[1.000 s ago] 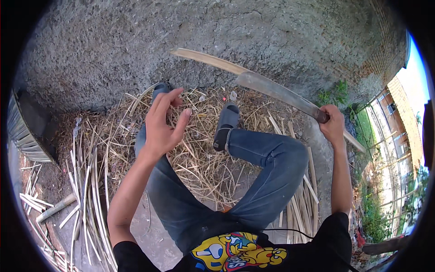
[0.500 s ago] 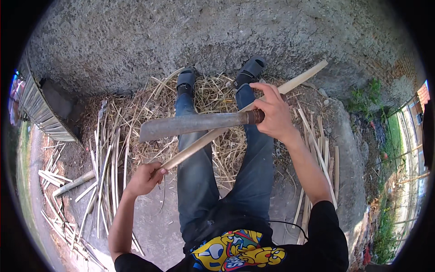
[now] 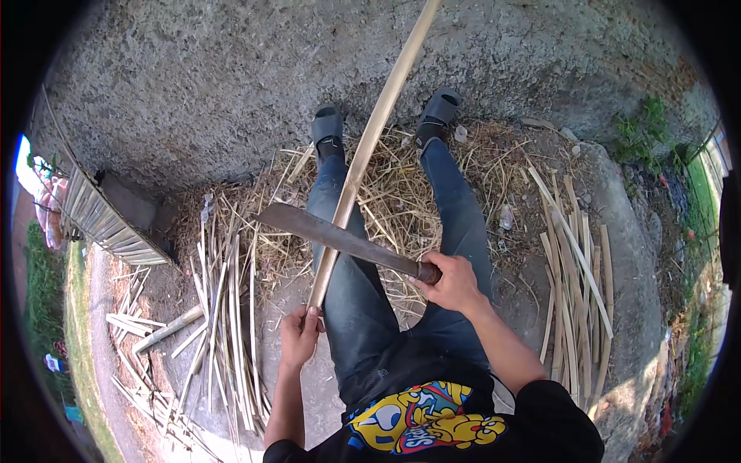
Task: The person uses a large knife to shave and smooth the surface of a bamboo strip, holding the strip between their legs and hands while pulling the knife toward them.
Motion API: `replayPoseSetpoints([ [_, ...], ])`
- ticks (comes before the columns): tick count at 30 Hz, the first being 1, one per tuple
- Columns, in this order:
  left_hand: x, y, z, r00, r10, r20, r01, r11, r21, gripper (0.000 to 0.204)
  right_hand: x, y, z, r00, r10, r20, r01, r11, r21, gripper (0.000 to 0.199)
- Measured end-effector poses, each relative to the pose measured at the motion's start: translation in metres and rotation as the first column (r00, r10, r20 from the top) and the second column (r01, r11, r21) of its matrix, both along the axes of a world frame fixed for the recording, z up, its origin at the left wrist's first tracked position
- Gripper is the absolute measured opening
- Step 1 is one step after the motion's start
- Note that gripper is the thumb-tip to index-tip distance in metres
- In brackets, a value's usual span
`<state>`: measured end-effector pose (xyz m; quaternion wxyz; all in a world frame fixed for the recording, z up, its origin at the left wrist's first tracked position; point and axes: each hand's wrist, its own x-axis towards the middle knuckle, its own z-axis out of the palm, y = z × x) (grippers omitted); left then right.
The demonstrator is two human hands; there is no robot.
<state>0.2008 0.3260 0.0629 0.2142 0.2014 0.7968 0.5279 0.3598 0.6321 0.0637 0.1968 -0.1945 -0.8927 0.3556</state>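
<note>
My left hand point(image 3: 301, 336) is closed around the near end of a long, pale bamboo strip point(image 3: 376, 127). The strip slants up and away over my left leg, its far end reaching the top of the picture. In my right hand point(image 3: 450, 284), fingers wrapped round the handle, is a machete point(image 3: 340, 239). Its broad dark blade points left and crosses over the strip above my left thigh; whether the edge touches the strip I cannot tell.
Bamboo strips lie in a pile point(image 3: 224, 332) at the left and another pile point(image 3: 575, 285) at the right. Shavings point(image 3: 394, 193) cover the ground between my feet. A rough wall point(image 3: 231, 92) rises ahead. A slatted bamboo panel point(image 3: 116, 220) stands at the far left.
The bamboo strip has swung from slanting right to pointing more steeply away. My right hand has come nearer with the machete and no longer lies against the strip. My left hand moved right and slightly nearer.
</note>
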Motion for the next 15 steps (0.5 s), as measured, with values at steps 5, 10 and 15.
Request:
replayPoseSetpoints([
  [5,0.006,0.004,0.016,0.983,-0.049,0.175,0.057,0.998,-0.038,0.044,0.006,-0.003,0.013,1.0,-0.003,-0.029,0.005,0.999,0.04,0.03],
  [10,0.003,0.027,-0.009,0.895,-0.036,0.445,0.073,0.995,-0.066,0.052,-0.005,-0.009,0.006,0.999,0.019,0.031,-0.023,0.986,0.165,0.036],
  [15,0.012,0.07,-0.062,0.922,-0.047,0.384,0.085,0.993,-0.082,0.056,-0.013,-0.021,-0.027,0.933,0.098,0.345,-0.186,0.955,0.231,0.062],
])
